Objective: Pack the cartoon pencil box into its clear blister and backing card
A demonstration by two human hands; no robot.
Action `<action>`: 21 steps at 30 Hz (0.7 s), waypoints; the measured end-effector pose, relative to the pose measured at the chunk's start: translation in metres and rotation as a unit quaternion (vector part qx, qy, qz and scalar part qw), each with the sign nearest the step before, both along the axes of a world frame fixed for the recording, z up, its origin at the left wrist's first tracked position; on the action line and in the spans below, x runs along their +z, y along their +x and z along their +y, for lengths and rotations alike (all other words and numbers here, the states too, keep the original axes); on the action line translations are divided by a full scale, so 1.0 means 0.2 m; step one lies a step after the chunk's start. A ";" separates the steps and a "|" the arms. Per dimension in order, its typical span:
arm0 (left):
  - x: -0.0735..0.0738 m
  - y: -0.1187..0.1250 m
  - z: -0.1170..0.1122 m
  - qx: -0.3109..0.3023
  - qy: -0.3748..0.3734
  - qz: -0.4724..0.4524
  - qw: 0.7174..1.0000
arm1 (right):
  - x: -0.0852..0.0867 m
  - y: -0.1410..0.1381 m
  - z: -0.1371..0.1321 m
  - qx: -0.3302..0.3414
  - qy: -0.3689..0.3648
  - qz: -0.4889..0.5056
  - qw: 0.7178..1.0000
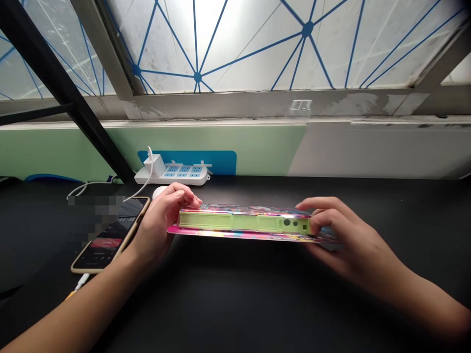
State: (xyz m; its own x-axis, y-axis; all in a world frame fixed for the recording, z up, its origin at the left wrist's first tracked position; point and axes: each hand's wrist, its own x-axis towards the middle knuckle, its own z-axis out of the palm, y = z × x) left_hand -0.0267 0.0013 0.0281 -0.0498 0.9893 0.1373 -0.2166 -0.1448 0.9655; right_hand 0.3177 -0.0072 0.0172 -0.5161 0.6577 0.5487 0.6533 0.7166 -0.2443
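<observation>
A flat, colourful pencil case point(245, 223) with a light green side and pink edges is held level just above the black desk point(235, 299). My left hand point(162, 220) grips its left end, fingers curled over the top. At the right end, my right hand point(342, 230) pinches the case, thumb below and fingers on top. Both hands are closed on the case.
A phone point(110, 235) with a lit screen lies at the left, a cable plugged into its near end. Behind it a white power strip point(176, 172) with a charger sits against the green wall panel. A small white round object point(159, 192) lies behind my left hand.
</observation>
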 end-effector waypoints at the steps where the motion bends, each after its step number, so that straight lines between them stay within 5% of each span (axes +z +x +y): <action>1: 0.00 0.00 0.00 -0.006 -0.007 0.039 0.999 | -0.01 0.00 0.01 0.007 -0.017 -0.002 1.000; 8: -0.03 -0.02 0.00 -0.075 -0.053 0.284 0.955 | -0.03 -0.02 0.01 0.059 -0.063 -0.049 0.995; 12: -0.05 -0.05 0.00 -0.104 -0.019 0.378 0.920 | -0.05 -0.04 0.00 0.056 -0.060 -0.091 0.992; 21: -0.05 -0.06 0.01 -0.151 0.031 0.474 0.867 | -0.04 -0.06 -0.01 0.069 -0.081 -0.098 0.989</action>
